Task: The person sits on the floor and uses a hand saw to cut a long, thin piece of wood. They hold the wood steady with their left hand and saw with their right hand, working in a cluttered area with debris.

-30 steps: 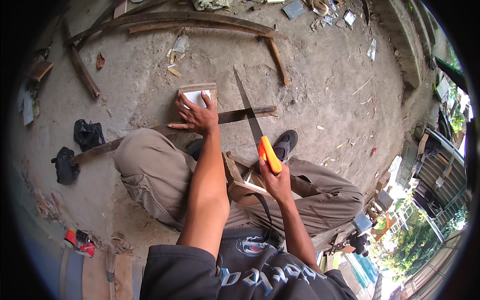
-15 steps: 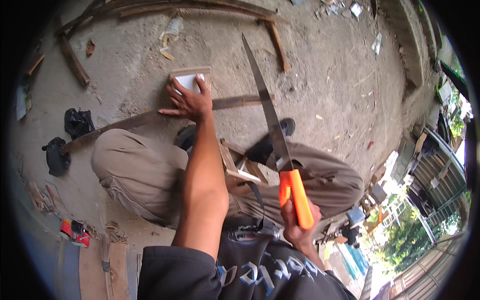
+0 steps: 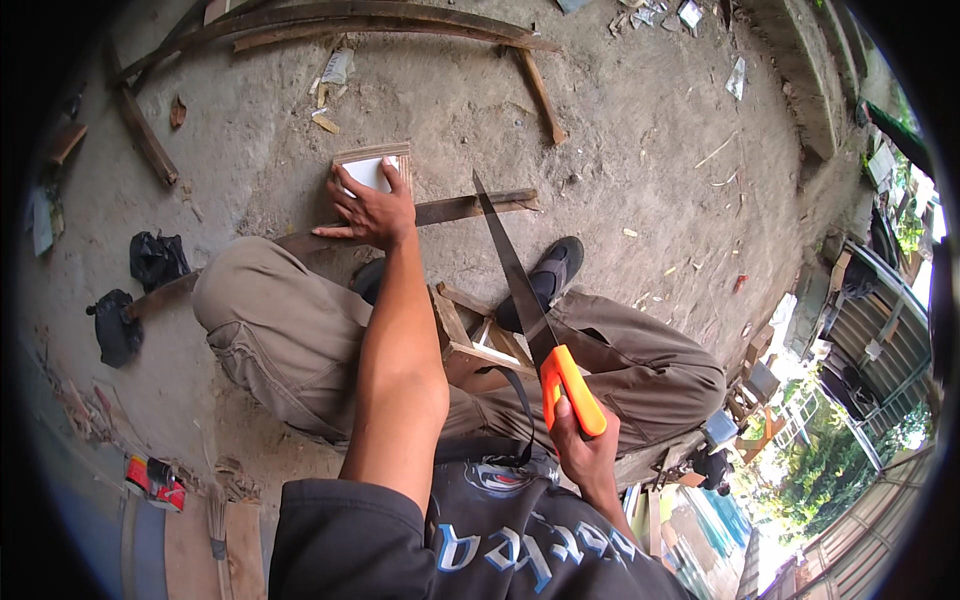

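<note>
My right hand is closed round the orange handle of a handsaw. The blade points up and away, its tip hanging near the far side of a dark wooden plank. My left hand reaches forward with fingers spread. It rests on a small wooden block with a white top, the little finger stretched along the plank. The plank runs from lower left to right under the hand; how the block sits against it is partly hidden by the hand. No blade contact with the plank can be made out.
A small wooden frame stands between my legs. Black plastic bags lie by the plank's left end. Long old timbers cross the far ground, with a short stick below. A concrete ledge edges the far right.
The handsaw has come lower and nearer to me, its tip dropping toward the plank. My left hand stays on the white-topped block. The view has shifted slightly.
</note>
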Motion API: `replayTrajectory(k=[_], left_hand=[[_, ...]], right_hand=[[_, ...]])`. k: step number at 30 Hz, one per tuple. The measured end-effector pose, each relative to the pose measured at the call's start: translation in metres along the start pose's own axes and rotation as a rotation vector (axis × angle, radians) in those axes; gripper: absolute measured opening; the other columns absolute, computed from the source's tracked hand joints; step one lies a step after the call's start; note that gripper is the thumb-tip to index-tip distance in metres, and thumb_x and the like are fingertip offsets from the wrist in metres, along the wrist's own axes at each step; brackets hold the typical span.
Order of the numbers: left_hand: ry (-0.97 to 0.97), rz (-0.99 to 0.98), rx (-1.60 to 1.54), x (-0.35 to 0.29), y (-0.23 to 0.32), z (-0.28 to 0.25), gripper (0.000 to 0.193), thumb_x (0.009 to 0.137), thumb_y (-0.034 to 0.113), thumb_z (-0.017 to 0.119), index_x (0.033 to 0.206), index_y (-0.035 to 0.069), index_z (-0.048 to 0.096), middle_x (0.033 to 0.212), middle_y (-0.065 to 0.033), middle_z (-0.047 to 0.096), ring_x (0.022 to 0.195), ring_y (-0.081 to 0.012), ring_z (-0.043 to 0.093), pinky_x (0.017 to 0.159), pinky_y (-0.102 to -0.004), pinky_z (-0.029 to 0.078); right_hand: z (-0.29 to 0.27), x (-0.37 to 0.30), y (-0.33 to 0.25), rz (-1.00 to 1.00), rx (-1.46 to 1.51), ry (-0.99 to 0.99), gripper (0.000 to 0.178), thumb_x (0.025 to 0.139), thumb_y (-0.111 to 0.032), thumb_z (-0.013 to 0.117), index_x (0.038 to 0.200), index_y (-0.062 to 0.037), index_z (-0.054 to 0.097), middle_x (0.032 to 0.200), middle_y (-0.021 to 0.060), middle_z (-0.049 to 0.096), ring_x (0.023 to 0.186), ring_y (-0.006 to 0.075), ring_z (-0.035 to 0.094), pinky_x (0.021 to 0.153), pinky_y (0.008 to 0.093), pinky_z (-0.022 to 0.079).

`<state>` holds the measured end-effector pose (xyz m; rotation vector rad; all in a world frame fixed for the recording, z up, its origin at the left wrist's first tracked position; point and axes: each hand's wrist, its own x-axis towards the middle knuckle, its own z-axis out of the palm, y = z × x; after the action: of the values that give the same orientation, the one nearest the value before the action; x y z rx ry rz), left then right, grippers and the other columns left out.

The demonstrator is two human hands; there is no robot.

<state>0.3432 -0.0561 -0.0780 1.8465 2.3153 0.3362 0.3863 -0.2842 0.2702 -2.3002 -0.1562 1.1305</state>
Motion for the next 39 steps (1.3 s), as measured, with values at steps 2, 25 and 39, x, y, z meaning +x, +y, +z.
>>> replayTrajectory(k=[2,25,39], left_hand=[[-0.001,0.003,-0.003,-0.001,0.0,-0.001,0.079,0.087,0.06,0.058,0.148,0.015,0.037,0.146,-0.0167,0.046,0.126,-0.0329,0.055,0.115,-0.0706,-0.003],[-0.063,-0.001,0.011,0.001,-0.002,-0.007,0.08,0.09,0.061,0.052,0.151,0.012,0.037,0.148,-0.0189,0.044,0.138,-0.034,0.044,0.111,-0.0744,-0.007],[-0.057,-0.044,0.012,0.0,0.003,-0.005,0.078,0.09,0.062,0.053,0.151,0.016,0.036,0.148,-0.0172,0.045,0.133,-0.0334,0.049,0.113,-0.0734,-0.003]], right_hand=[[-0.001,-0.006,-0.004,0.02,0.022,0.012,0.023,0.096,-0.019,0.067,0.096,0.003,0.065,0.065,-0.0003,0.055,0.06,0.0071,0.047,0.056,0.0253,0.039],[0.098,0.121,0.103,-0.463,-0.021,0.028,0.01,0.093,-0.006,0.065,0.086,0.002,0.063,0.061,0.0022,0.055,0.055,0.009,0.049,0.053,0.0286,0.042],[0.017,-0.005,0.09,-0.295,-0.181,0.016,0.011,0.089,-0.008,0.069,0.085,0.0012,0.064,0.06,0.0131,0.058,0.051,0.0174,0.06,0.051,0.034,0.044]])
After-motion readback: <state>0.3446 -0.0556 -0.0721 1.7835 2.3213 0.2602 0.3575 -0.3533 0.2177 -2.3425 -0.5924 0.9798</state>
